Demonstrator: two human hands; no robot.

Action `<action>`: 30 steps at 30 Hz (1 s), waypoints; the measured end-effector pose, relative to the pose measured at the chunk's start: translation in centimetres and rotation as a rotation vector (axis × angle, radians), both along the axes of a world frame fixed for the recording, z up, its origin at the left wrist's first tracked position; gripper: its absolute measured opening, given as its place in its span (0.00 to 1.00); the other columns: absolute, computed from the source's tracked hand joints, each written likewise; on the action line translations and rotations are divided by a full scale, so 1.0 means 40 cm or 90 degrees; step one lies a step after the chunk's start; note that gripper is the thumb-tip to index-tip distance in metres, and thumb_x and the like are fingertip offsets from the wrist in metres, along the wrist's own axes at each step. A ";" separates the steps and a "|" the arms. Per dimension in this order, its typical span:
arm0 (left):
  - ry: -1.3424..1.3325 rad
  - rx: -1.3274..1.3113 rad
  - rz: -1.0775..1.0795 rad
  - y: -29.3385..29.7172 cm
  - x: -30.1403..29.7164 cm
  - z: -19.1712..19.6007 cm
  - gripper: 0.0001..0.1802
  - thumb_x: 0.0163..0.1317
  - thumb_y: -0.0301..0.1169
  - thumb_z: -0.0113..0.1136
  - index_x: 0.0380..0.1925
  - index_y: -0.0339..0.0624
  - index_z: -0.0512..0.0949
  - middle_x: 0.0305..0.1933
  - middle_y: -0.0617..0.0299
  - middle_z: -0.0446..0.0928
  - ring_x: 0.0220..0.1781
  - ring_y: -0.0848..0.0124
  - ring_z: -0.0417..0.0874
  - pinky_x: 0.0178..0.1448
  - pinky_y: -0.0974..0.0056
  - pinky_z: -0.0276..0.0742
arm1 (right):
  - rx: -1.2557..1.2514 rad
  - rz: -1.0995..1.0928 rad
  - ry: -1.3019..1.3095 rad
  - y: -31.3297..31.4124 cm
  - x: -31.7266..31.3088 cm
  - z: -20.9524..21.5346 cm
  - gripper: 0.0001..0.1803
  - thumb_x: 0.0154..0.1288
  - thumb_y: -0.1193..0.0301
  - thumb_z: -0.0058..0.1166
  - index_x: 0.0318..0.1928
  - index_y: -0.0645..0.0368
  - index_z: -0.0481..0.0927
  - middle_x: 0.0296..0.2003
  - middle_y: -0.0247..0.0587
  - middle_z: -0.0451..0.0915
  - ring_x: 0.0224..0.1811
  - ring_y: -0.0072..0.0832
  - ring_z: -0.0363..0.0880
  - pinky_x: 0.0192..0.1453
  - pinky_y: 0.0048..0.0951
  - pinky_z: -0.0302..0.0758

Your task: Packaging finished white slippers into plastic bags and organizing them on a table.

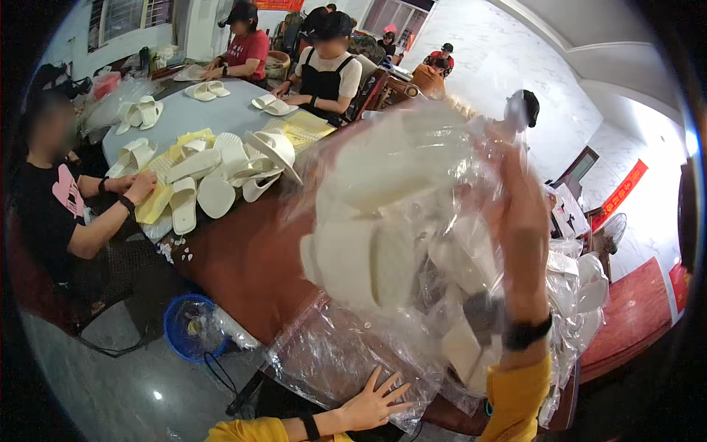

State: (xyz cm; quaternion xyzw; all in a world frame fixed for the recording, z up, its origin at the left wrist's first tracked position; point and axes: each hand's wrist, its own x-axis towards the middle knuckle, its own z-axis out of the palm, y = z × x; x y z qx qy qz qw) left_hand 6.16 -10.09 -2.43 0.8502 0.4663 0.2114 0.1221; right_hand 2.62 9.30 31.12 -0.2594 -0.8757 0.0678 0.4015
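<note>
My right hand (519, 199) is raised high in front of me and grips the top of a clear plastic bag (398, 221), its fingers closed around the gathered film. The bag hangs down from this hand to the table (243, 265) and it is full of white slippers (361, 258); they look blurred through the plastic, so I cannot count them. On my right wrist I wear a black band (526, 333), and below it my yellow sleeve (515, 401) shows. My left hand (375, 401) lies flat with the fingers spread open on the lower end of the bag, at the near edge of the table, holding nothing. More crumpled clear plastic (582, 287) lies on the table at my right, just beside the bag. Farther along the brown table there is a pile of loose white slippers (228, 169) on yellow sheets (158, 202), well apart from my bag. A person in a black shirt (44, 206) sits at the left side with both hands near that pile. At the far end two more people (294, 59) sit with pairs of slippers before them. On the floor at the left, beside the table, stands a blue basket (193, 328).
</note>
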 end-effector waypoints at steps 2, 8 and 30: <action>-0.014 0.035 -0.049 0.012 0.030 0.035 0.39 0.60 0.48 0.59 0.72 0.61 0.59 0.77 0.52 0.51 0.78 0.43 0.45 0.71 0.23 0.34 | -0.309 0.024 0.267 0.050 0.015 0.121 0.28 0.64 0.71 0.55 0.64 0.66 0.67 0.43 0.55 0.76 0.37 0.38 0.75 0.40 0.32 0.74; 0.004 0.016 -0.014 0.002 0.019 0.015 0.40 0.59 0.49 0.59 0.72 0.64 0.59 0.77 0.53 0.52 0.78 0.44 0.46 0.71 0.23 0.36 | -0.124 0.029 0.164 0.118 0.154 0.068 0.27 0.75 0.64 0.36 0.70 0.61 0.60 0.61 0.50 0.66 0.61 0.35 0.66 0.64 0.30 0.62; -0.031 -0.128 -0.137 -0.046 -0.040 0.134 0.43 0.57 0.48 0.62 0.67 0.34 0.60 0.74 0.44 0.56 0.75 0.51 0.58 0.75 0.47 0.54 | -0.334 -0.163 0.017 -0.125 0.583 -0.746 0.44 0.63 0.81 0.55 0.74 0.57 0.46 0.46 0.60 0.80 0.44 0.53 0.81 0.47 0.41 0.78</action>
